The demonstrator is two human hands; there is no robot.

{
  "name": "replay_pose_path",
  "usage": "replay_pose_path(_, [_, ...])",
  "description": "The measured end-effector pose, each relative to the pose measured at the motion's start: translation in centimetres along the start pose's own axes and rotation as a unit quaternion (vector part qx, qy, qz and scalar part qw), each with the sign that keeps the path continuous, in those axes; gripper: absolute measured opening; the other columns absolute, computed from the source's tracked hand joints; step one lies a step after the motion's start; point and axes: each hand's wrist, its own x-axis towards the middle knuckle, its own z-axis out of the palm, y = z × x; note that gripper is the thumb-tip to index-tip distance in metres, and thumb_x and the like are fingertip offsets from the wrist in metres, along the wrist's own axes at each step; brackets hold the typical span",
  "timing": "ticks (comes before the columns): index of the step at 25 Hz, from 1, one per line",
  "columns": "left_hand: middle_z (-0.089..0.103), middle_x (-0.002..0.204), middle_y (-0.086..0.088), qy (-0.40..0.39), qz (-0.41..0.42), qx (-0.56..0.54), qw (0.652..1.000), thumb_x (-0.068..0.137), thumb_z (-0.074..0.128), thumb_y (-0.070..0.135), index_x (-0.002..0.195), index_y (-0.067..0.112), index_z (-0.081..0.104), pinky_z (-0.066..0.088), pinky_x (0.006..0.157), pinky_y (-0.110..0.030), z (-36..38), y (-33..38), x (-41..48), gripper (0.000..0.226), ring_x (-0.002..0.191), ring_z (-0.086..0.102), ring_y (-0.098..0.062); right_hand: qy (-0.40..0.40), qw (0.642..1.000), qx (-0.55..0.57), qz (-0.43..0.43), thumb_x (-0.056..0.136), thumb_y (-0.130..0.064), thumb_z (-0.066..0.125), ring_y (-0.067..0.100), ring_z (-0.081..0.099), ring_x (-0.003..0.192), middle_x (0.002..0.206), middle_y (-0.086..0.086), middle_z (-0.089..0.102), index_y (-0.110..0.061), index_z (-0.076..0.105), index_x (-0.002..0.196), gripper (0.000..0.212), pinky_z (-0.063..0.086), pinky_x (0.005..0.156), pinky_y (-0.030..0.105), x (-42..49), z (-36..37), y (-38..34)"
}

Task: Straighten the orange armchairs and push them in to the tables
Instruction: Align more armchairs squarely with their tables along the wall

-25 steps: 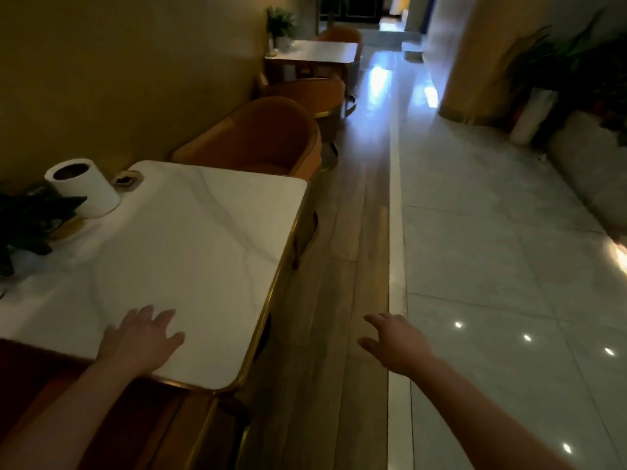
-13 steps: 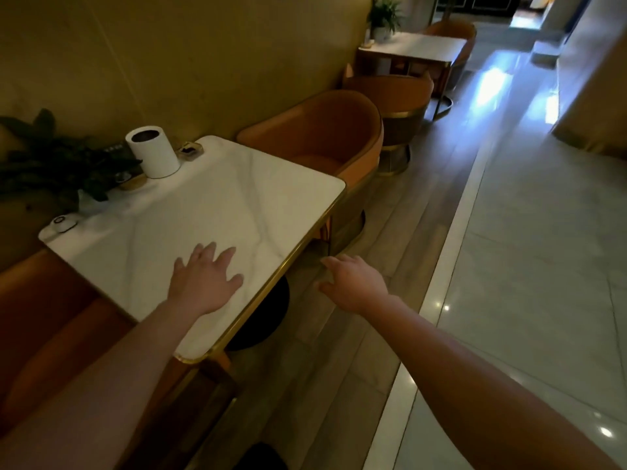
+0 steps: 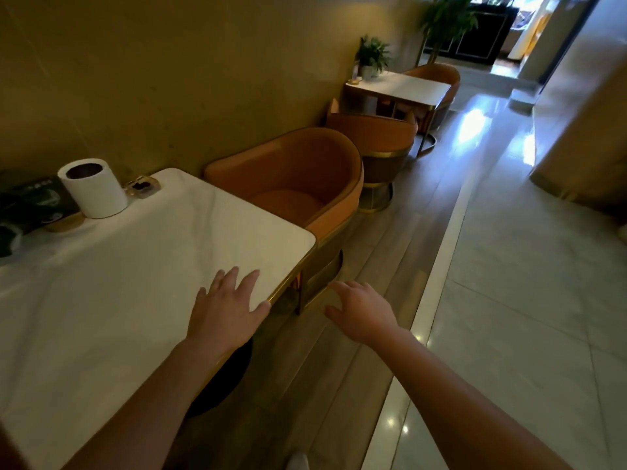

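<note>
An orange armchair [image 3: 305, 174] stands at the far end of the white marble table [image 3: 135, 273], its seat partly under the gold-edged top. Behind it a second orange armchair [image 3: 376, 137] shows its back and faces a farther white table [image 3: 403, 86]. A third orange armchair [image 3: 441, 76] sits beyond that table. My left hand [image 3: 227, 310] hovers flat over the near table's right edge, fingers spread, holding nothing. My right hand [image 3: 361, 308] reaches out over the wooden floor, short of the first armchair's base, fingers apart and empty.
On the table by the wall stand a white cylinder [image 3: 93, 188], a small tray [image 3: 142, 186] and a dark plant [image 3: 27, 212]. Potted plants [image 3: 371, 57] sit at the far table. A tiled walkway [image 3: 526, 300] runs along the right, with a column [image 3: 583, 130] beside it.
The view has moved forward along the table toward the first armchair. Both hands have advanced with it, the left now at the table's right edge, the right closer to the chair's base.
</note>
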Motion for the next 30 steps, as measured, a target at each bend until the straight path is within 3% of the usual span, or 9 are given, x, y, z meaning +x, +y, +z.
replay_pose_path(3, [0.011, 0.166, -0.006, -0.007, 0.011, -0.001, 1.000, 0.097, 0.032, 0.062, 0.157, 0.033, 0.011, 0.018, 0.121, -0.054, -1.1, 2.1, 4.0, 0.069, 0.153, 0.006, -0.028, -0.003, 1.000, -0.009, -0.003, 0.096, -0.051, 0.051, 0.020, 0.049, 0.125, 0.136, -0.002, 0.054, -0.030, 0.044, 0.143, 0.052, 0.049, 0.094, 0.035, 3.3, -1.9, 1.9])
replay_pose_path(5, [0.012, 0.166, -0.006, -0.011, 0.023, 0.002, 1.000, 0.097, 0.033, 0.061, 0.156, 0.032, 0.013, 0.019, 0.120, -0.054, -1.4, 5.3, 12.6, 0.069, 0.152, 0.008, -0.029, -0.010, 1.000, 0.000, 0.021, 0.096, -0.051, 0.051, 0.020, 0.050, 0.124, 0.135, -0.002, 0.056, -0.029, 0.045, 0.142, 0.051, 0.049, 0.093, 0.035, 10.0, -4.0, 6.6])
replay_pose_path(10, [0.013, 0.166, -0.006, -0.023, 0.013, 0.026, 0.999, 0.097, 0.032, 0.061, 0.156, 0.032, 0.014, 0.019, 0.120, -0.055, -1.2, 6.0, 16.8, 0.068, 0.152, 0.009, -0.029, -0.016, 1.000, 0.001, -0.006, 0.097, -0.050, 0.051, 0.022, 0.048, 0.127, 0.137, 0.000, 0.054, -0.029, 0.041, 0.145, 0.054, 0.049, 0.096, 0.038, 14.8, -5.2, 8.3])
replay_pose_path(20, [0.015, 0.165, -0.006, 0.011, -0.115, 0.003, 0.993, 0.097, 0.032, 0.062, 0.156, 0.031, 0.016, 0.023, 0.119, -0.053, -0.4, 13.9, 31.7, 0.069, 0.152, 0.009, -0.027, -0.062, 0.988, -0.004, -0.142, 0.097, -0.047, 0.051, 0.025, 0.047, 0.129, 0.140, -0.001, 0.052, -0.030, 0.044, 0.141, 0.048, 0.048, 0.100, 0.046, 33.5, -9.9, 19.6])
replay_pose_path(30, [0.014, 0.165, -0.005, 0.011, -0.200, -0.023, 0.979, 0.096, 0.031, 0.065, 0.156, 0.033, 0.015, 0.025, 0.118, -0.054, 0.6, 16.6, 40.6, 0.070, 0.152, 0.010, -0.028, -0.090, 0.972, -0.017, -0.215, 0.099, -0.050, 0.048, 0.025, 0.045, 0.131, 0.141, 0.001, 0.052, -0.026, 0.042, 0.144, 0.052, 0.042, 0.103, 0.042, 46.0, -13.2, 24.7])
